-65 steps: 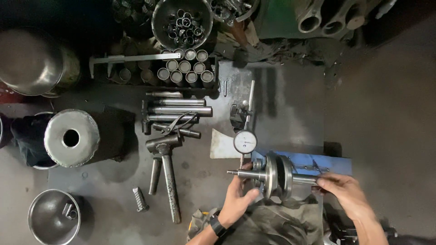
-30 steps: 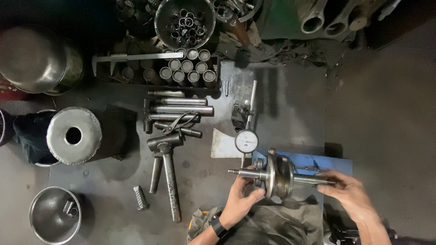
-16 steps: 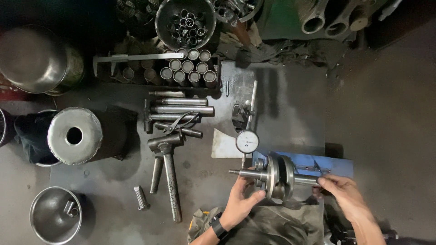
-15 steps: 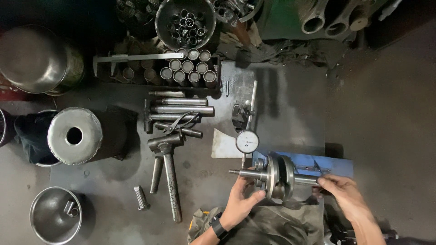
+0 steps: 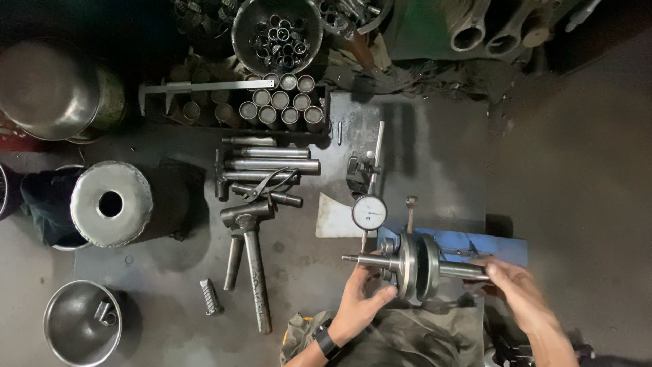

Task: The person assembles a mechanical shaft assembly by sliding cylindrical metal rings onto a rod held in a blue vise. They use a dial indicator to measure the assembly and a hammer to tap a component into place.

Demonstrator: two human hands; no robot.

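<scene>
A steel crankshaft with two round webs lies across a blue stand at the lower right. My left hand cups the left web and the left shaft end from below. My right hand has its fingers on the right shaft end. Just above the left shaft stands a dial gauge on a thin post, with its black base behind it.
Left of the gauge lie metal bars, a long-handled tool and a small knurled pin. Several sleeves, a caliper and a bowl of rings sit at the top. Steel pots and a bowl stand left.
The crankshaft stays on the stand. My right hand has shifted slightly on the right shaft end; my left hand keeps its place under the left web.
</scene>
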